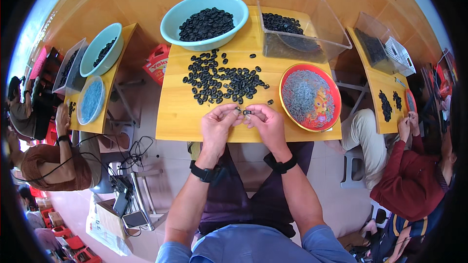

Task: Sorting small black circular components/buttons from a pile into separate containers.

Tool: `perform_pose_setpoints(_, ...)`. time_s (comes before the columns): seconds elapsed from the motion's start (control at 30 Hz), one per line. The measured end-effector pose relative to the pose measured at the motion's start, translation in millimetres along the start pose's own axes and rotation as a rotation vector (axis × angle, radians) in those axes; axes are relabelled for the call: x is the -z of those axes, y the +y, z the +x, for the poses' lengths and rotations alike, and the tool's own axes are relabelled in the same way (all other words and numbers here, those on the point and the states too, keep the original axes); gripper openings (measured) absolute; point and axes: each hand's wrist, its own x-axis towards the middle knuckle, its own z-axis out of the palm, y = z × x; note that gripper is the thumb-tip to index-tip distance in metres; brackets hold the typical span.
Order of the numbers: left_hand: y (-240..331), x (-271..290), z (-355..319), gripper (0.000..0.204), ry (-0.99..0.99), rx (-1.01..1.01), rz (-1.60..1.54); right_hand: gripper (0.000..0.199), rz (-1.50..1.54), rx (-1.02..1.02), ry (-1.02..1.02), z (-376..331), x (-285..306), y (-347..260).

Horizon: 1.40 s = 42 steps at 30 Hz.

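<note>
Your left hand [218, 125] and right hand [264, 122] meet at the near edge of the yellow wooden table [178, 112], fingertips pinched together on a small black ring-shaped part [243, 112] held between them. Just beyond your hands lies a loose pile of black ring parts [222, 82]. Farther off sits a light blue plastic basin [204, 19] heaped with more, a clear plastic bin [302, 24] to its right. A round red tray of grey pieces [310, 97] lies right of your hands.

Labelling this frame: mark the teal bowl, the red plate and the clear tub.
teal bowl [171, 18], head view, left rim.
red plate [333, 117], head view, lower right rim.
clear tub [325, 19], head view, right wall.
</note>
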Motion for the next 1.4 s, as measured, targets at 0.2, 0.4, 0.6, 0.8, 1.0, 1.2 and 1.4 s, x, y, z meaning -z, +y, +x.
perform_pose_setpoints(0.2, -15, 2, 3, 0.018, -0.006, -0.054, 0.015, 0.015, -0.065, 0.046, 0.041, 0, -2, -1)
perform_pose_setpoints(0.4, -14, 0, -1, 0.018, -0.073, -0.048, 0.129, 0.014, -0.081, 0.024, -0.033, -1, 5, 6)
perform_pose_setpoints(0.6, -18, 4, 0, 0.02, 0.009, -0.072, 0.081, 0.015, 0.088, -0.037, 0.066, -4, 2, -2)
perform_pose_setpoints(0.8, -17, 0, 0, 0.021, -0.003, -0.077, 0.212, 0.019, 0.041, -0.013, 0.029, -1, 7, -4)
perform_pose_setpoints(1.0, -16, 0, 1, 0.02, -0.015, -0.07, 0.256, 0.02, -0.02, -0.016, 0.001, 0, 9, -6)
perform_pose_setpoints(1.2, -16, -1, 1, 0.019, -0.011, -0.079, 0.276, 0.02, -0.018, -0.019, -0.004, 0, 8, -6)
perform_pose_setpoints(1.4, -15, -1, 1, 0.02, -0.001, -0.073, 0.312, 0.023, -0.081, 0.023, 0.002, 1, 8, -3)
